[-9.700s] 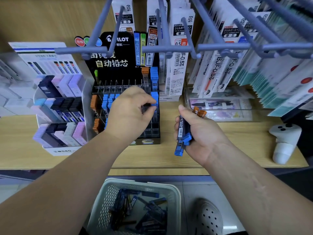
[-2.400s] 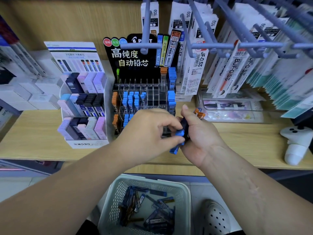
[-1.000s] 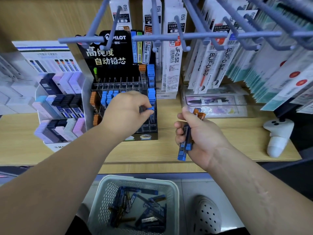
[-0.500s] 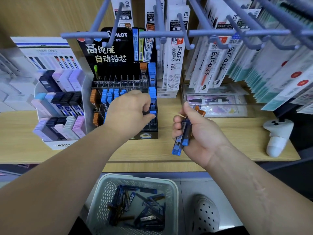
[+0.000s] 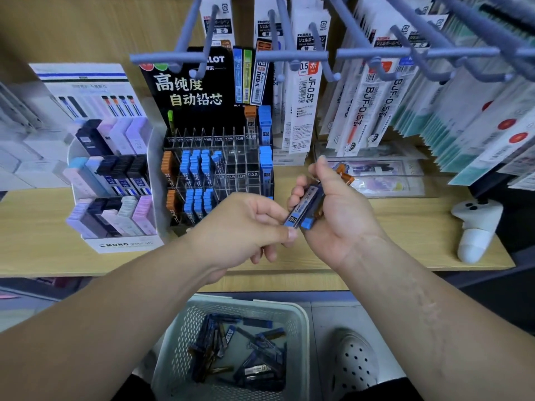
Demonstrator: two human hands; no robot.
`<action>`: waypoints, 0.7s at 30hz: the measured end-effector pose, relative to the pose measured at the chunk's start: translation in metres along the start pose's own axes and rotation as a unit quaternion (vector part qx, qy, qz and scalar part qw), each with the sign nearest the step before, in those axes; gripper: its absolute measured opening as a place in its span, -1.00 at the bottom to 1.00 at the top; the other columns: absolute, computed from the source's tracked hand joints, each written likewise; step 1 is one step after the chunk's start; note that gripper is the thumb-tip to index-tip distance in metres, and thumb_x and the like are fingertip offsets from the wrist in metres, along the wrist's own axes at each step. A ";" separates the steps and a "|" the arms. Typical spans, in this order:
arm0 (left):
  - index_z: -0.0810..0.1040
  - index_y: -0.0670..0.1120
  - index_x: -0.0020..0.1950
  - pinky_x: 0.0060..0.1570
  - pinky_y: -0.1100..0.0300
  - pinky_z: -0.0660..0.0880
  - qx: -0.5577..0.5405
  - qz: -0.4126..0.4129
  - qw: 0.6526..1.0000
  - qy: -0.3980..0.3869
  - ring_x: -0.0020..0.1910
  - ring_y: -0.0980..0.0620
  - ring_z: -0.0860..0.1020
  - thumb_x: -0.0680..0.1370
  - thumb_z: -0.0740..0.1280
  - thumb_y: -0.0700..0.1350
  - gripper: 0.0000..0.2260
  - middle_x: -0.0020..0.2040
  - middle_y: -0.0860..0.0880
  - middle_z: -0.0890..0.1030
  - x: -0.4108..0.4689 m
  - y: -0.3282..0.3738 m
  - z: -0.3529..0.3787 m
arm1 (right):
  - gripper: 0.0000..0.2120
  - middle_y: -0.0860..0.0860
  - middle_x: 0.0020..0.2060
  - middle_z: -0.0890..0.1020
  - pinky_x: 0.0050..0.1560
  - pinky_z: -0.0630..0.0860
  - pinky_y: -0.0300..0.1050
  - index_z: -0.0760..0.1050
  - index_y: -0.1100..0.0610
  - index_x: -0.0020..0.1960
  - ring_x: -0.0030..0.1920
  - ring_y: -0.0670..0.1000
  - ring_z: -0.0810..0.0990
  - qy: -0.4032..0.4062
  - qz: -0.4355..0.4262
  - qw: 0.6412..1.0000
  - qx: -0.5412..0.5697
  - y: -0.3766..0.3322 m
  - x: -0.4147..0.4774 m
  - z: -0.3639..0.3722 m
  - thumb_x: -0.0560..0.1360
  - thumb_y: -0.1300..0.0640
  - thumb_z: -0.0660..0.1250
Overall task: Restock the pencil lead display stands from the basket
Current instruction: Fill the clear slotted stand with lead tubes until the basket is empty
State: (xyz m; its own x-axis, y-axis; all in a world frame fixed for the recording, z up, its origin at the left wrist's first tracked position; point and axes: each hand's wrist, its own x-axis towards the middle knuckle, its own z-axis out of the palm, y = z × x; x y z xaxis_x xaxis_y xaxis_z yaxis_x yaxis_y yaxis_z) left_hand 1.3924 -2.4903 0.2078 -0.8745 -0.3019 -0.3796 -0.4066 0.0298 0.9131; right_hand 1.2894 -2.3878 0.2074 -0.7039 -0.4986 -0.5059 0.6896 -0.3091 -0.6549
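Blue-capped lead case [image 5: 303, 204] (marked HB) in right hand [image 5: 344, 217].

Illumination is bright, even and diffuse, falling from above, with no hard shadows. Faint soft shade lies on the shelf [image 5: 405, 227] by its front edge, and the basket [image 5: 302, 316] below that edge sits dimmer. The centre is sharp: print on the black display stand [image 5: 197, 91] and the HB mark on the lead cases [image 5: 304, 209] in the right hand [image 5: 344, 218] read cleanly. White boxes [image 5: 23, 169] at the shelf's left end are smeared. Hooks [image 5: 376, 53] overhead blur and bow with wide-angle distortion.
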 end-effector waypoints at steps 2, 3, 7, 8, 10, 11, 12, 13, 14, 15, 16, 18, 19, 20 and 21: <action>0.66 -0.15 -0.07 -0.49 0.21 0.35 -0.011 -0.002 1.000 0.027 -0.45 0.03 0.52 0.45 0.50 -0.29 -0.89 -0.26 -0.13 0.69 0.000 0.000 -0.003 | -0.82 0.06 -0.31 0.63 -0.18 0.59 -0.10 0.54 0.15 -0.04 -0.35 0.00 0.58 0.008 -0.001 0.999 -0.036 0.001 -0.001 0.000 0.61 0.03 0.36; 0.66 -0.13 -0.09 -0.49 0.21 0.35 -0.021 -0.001 0.999 0.039 -0.45 0.03 0.52 0.45 0.50 -0.31 -0.88 -0.28 -0.12 0.69 0.000 -0.001 -0.005 | -0.83 0.07 -0.28 0.65 -0.14 0.61 -0.06 0.55 0.16 -0.04 -0.32 0.01 0.60 0.011 0.001 0.999 -0.053 0.002 -0.002 0.000 0.62 0.05 0.35; 0.67 -0.16 -0.09 -0.47 0.24 0.41 -0.055 0.008 0.994 0.093 -0.42 0.03 0.53 0.46 0.48 -0.32 -0.90 -0.31 -0.10 0.66 0.002 -0.001 -0.013 | -0.84 0.11 -0.28 0.67 -0.09 0.69 -0.01 0.56 0.19 -0.07 -0.30 0.02 0.66 0.037 0.024 0.995 -0.093 0.003 -0.003 -0.002 0.62 0.11 0.35; 0.66 -0.16 -0.11 -0.46 0.24 0.42 -0.063 0.008 0.991 0.114 -0.42 0.03 0.52 0.47 0.47 -0.32 -0.92 -0.33 -0.10 0.65 0.003 -0.001 -0.014 | -0.84 0.10 -0.31 0.66 -0.17 0.68 -0.07 0.57 0.19 -0.07 -0.34 0.01 0.64 0.042 0.030 0.994 -0.098 0.004 -0.004 -0.002 0.62 0.11 0.36; 0.64 -0.16 -0.14 -0.44 0.25 0.44 -0.092 0.010 0.984 0.151 -0.43 0.05 0.52 0.47 0.46 -0.33 -0.91 -0.34 -0.10 0.61 0.005 0.000 -0.020 | -0.86 0.07 -0.38 0.63 -0.34 0.60 -0.18 0.57 0.19 -0.06 -0.41 -0.02 0.60 0.047 0.043 0.992 -0.108 0.005 -0.004 -0.001 0.61 0.12 0.37; 0.63 -0.16 -0.14 -0.43 0.25 0.45 -0.109 0.013 0.980 0.163 -0.42 0.06 0.52 0.47 0.46 -0.33 -0.91 -0.34 -0.10 0.61 0.006 0.001 -0.022 | -0.86 0.06 -0.40 0.62 -0.41 0.54 -0.21 0.57 0.18 -0.05 -0.43 -0.03 0.57 0.046 0.052 0.992 -0.109 0.005 -0.003 0.000 0.61 0.12 0.37; 0.63 -0.16 -0.14 -0.42 0.24 0.46 -0.125 0.018 0.977 0.172 -0.41 0.06 0.52 0.47 0.45 -0.33 -0.92 -0.33 -0.09 0.61 0.006 0.002 -0.025 | -0.87 0.07 -0.41 0.61 -0.46 0.47 -0.24 0.56 0.18 -0.06 -0.44 -0.03 0.54 0.043 0.064 0.991 -0.105 0.005 -0.004 0.000 0.61 0.12 0.37; 0.63 -0.17 -0.13 -0.41 0.24 0.46 -0.138 0.023 0.974 0.180 -0.41 0.06 0.52 0.48 0.44 -0.33 -0.93 -0.33 -0.08 0.61 0.007 0.003 -0.026 | -0.86 0.08 -0.40 0.60 -0.49 0.40 -0.26 0.56 0.17 -0.07 -0.45 -0.04 0.51 0.037 0.080 0.991 -0.097 0.006 -0.004 0.000 0.61 0.12 0.36; 0.64 -0.18 -0.13 -0.41 0.24 0.46 -0.150 0.027 0.970 0.189 -0.40 0.06 0.52 0.49 0.43 -0.32 -0.93 -0.33 -0.07 0.60 0.007 0.005 -0.028 | -0.85 0.09 -0.40 0.59 -0.51 0.34 -0.28 0.56 0.17 -0.08 -0.46 -0.05 0.47 0.032 0.096 0.991 -0.086 0.006 -0.004 0.000 0.62 0.11 0.36; 0.64 -0.18 -0.13 -0.41 0.25 0.46 -0.161 0.033 0.966 0.198 -0.40 0.06 0.51 0.50 0.42 -0.32 -0.94 -0.34 -0.07 0.60 0.008 0.006 -0.029 | -0.84 0.09 -0.39 0.58 -0.52 0.31 -0.29 0.56 0.17 -0.09 -0.45 -0.05 0.44 0.030 0.108 0.991 -0.077 0.006 -0.005 -0.001 0.62 0.11 0.35; 0.64 -0.18 -0.13 -0.41 0.25 0.46 -0.170 0.040 0.962 0.209 -0.41 0.07 0.51 0.51 0.42 -0.31 -0.93 -0.35 -0.06 0.59 0.009 0.007 -0.030 | -0.84 0.09 -0.39 0.57 -0.52 0.28 -0.29 0.55 0.17 -0.09 -0.44 -0.05 0.42 0.031 0.117 0.990 -0.072 0.007 -0.005 -0.001 0.62 0.11 0.35; 0.66 -0.16 -0.12 -0.40 0.25 0.47 -0.164 0.066 0.956 0.234 -0.41 0.07 0.51 0.52 0.42 -0.30 -0.93 -0.35 -0.04 0.59 0.010 0.009 -0.036 | -0.85 0.08 -0.40 0.56 -0.53 0.27 -0.29 0.54 0.17 -0.09 -0.43 -0.05 0.41 0.041 0.123 0.989 -0.071 0.007 -0.002 -0.003 0.62 0.12 0.35; 0.67 -0.15 -0.12 -0.38 0.24 0.48 -0.140 0.083 0.956 0.243 -0.40 0.07 0.52 0.52 0.43 -0.29 -0.93 -0.34 -0.03 0.61 0.010 0.010 -0.040 | -0.86 0.08 -0.40 0.56 -0.53 0.28 -0.28 0.53 0.16 -0.08 -0.42 -0.05 0.41 0.046 0.121 0.989 -0.075 0.006 -0.001 -0.004 0.61 0.12 0.36; 0.68 -0.14 -0.11 -0.36 0.23 0.50 -0.101 0.100 0.959 0.245 -0.38 0.07 0.53 0.52 0.44 -0.28 -0.93 -0.33 -0.02 0.63 0.010 0.010 -0.044 | -0.87 0.07 -0.39 0.56 -0.53 0.28 -0.27 0.53 0.16 -0.08 -0.41 -0.04 0.41 0.051 0.117 0.989 -0.079 0.005 0.001 -0.006 0.61 0.12 0.36; 0.69 -0.12 -0.11 -0.34 0.24 0.51 -0.052 0.116 0.963 0.239 -0.37 0.07 0.53 0.52 0.45 -0.27 -0.93 -0.33 -0.01 0.63 0.010 0.009 -0.047 | -0.87 0.07 -0.39 0.56 -0.53 0.28 -0.26 0.53 0.15 -0.08 -0.41 -0.04 0.41 0.054 0.111 0.989 -0.084 0.004 0.002 -0.008 0.61 0.12 0.36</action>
State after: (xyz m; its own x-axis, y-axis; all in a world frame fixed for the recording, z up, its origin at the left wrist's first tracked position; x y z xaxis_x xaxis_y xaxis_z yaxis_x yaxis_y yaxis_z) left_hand 1.3929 -2.5380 0.2195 -0.7077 -0.7026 -0.0742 -0.1644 0.0617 0.9845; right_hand 1.2893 -2.3832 0.1996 -0.5586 -0.4467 -0.6989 0.7978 -0.0590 -0.6000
